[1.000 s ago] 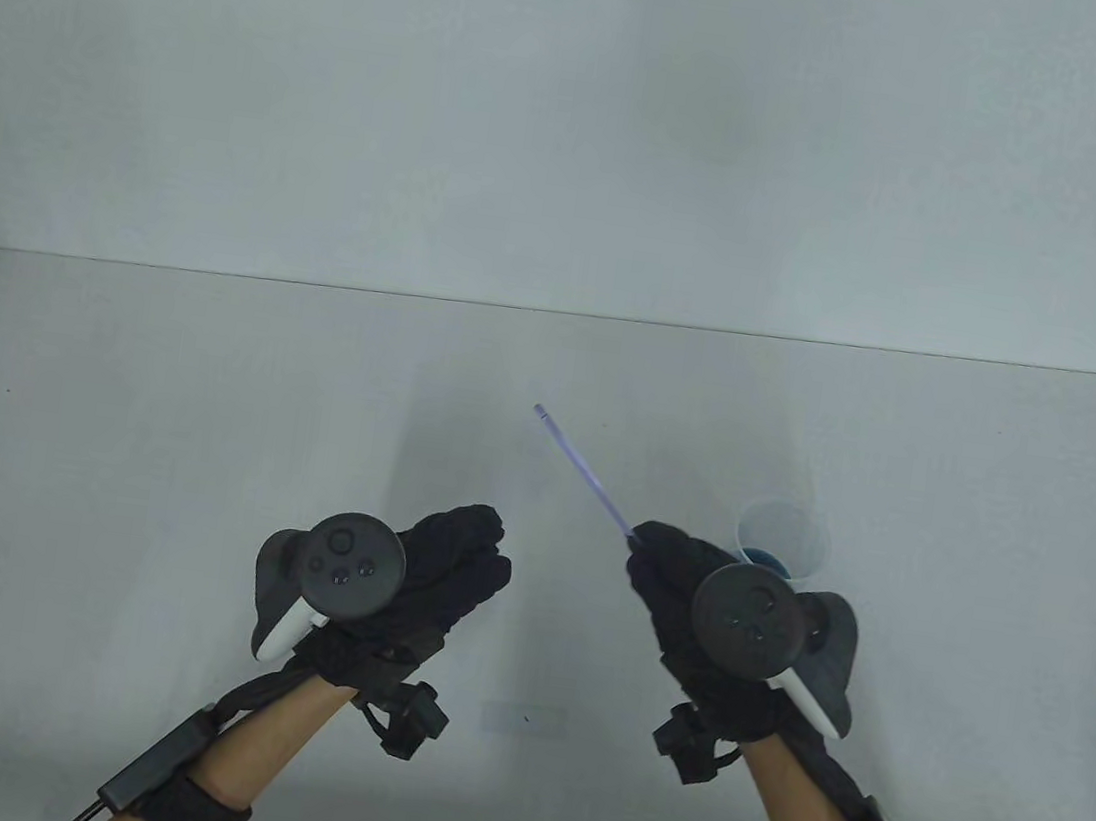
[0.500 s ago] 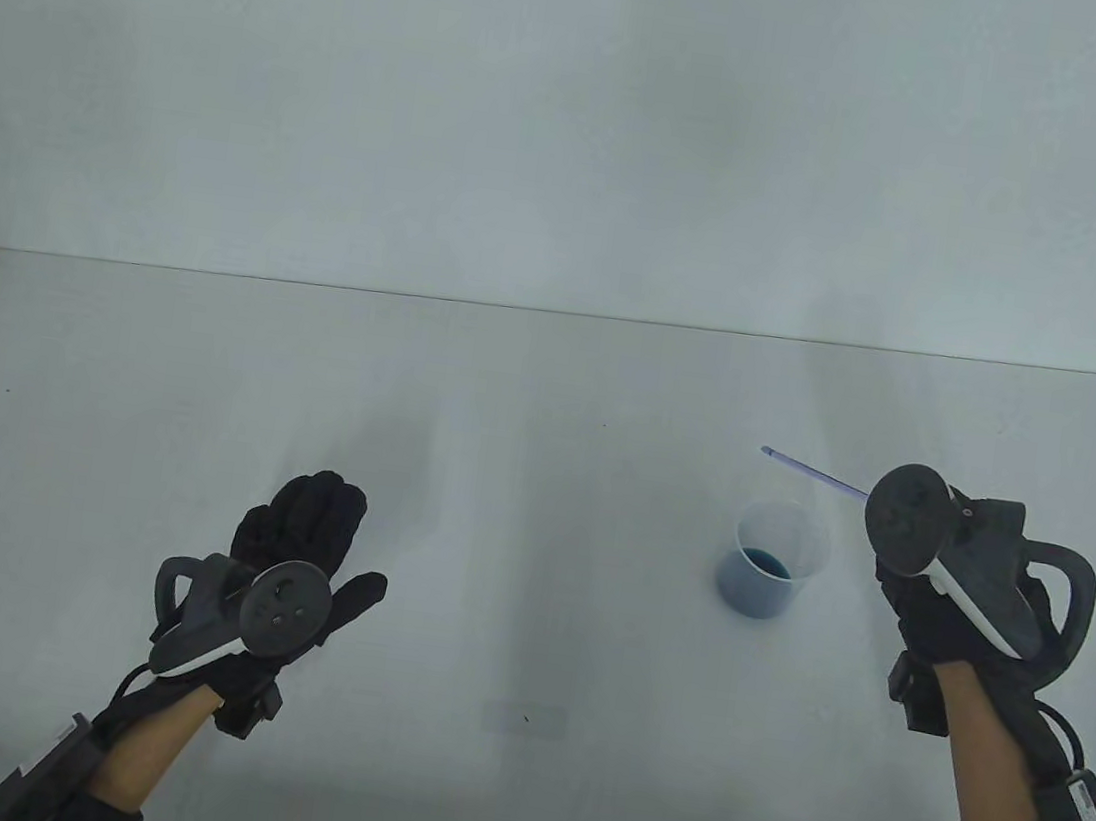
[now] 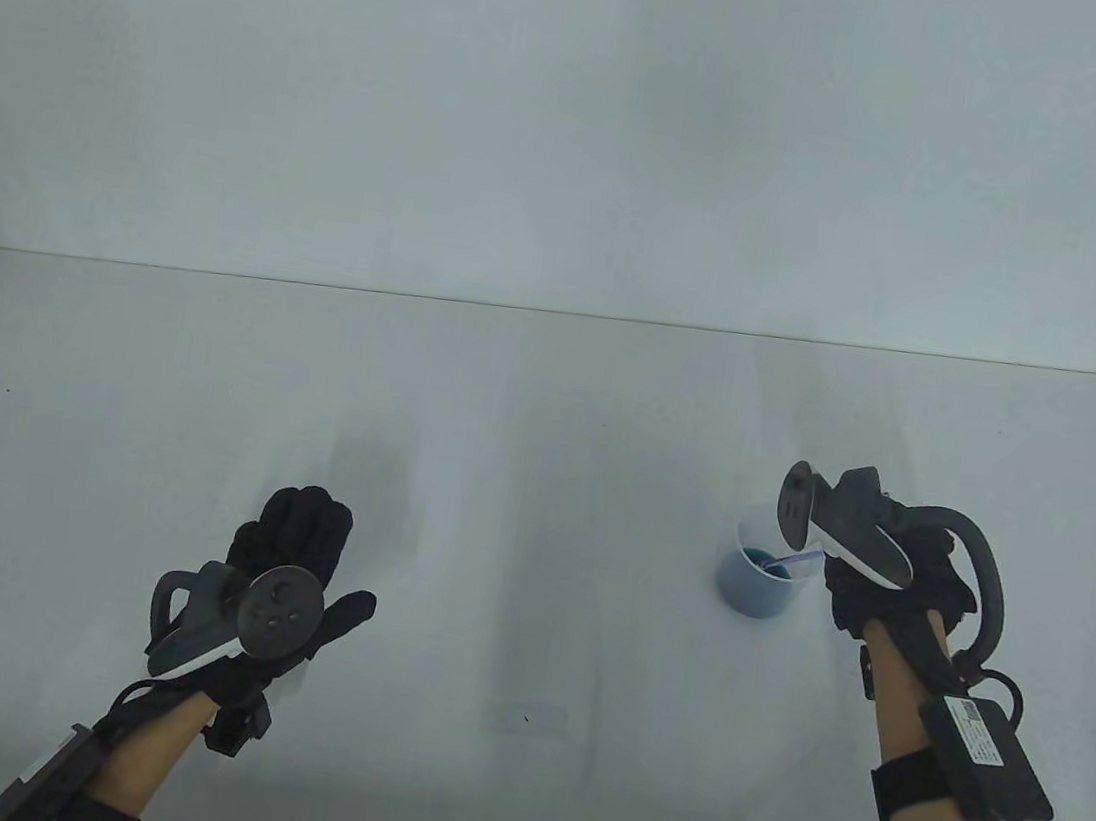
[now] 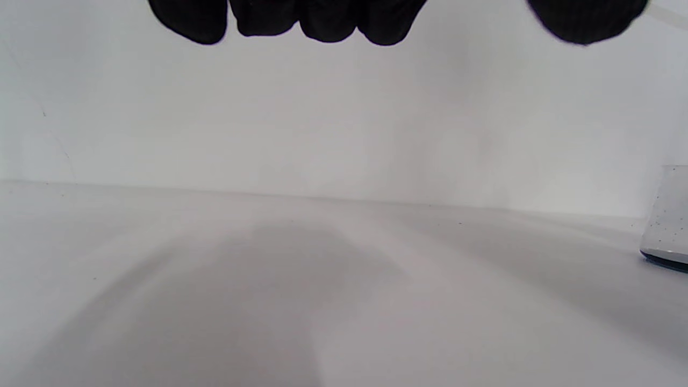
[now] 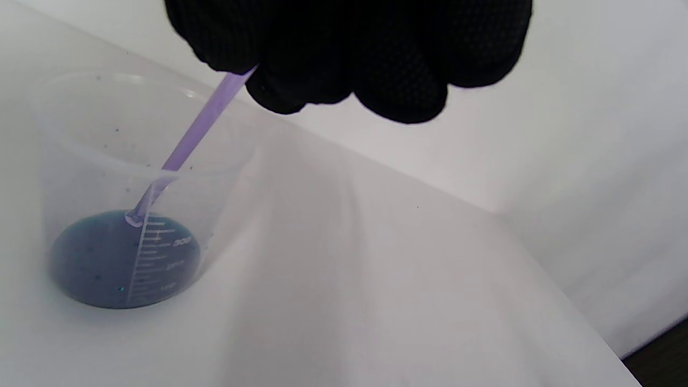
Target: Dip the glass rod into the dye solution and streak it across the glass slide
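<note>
I found my right hand (image 3: 899, 578) gripping the glass rod (image 5: 188, 137), slanted down into the plastic beaker (image 3: 769, 571) at table right, tip touching the blue dye solution (image 5: 102, 258). My left hand (image 3: 293, 548) lay apart, fingers extended, thumb spread, holding nothing. The glass slide (image 3: 525, 718) lay near the front edge, centre.

A white tabletop (image 3: 211, 366) is seen across the lower half of the table view, its far edge meeting a plain pale wall (image 3: 587, 113) in a straight line. Soft, even light is cast from above, and diffuse grey shadows are laid on the tabletop. A dark strip of floor (image 5: 664, 344) is glimpsed past the tabletop's corner.
</note>
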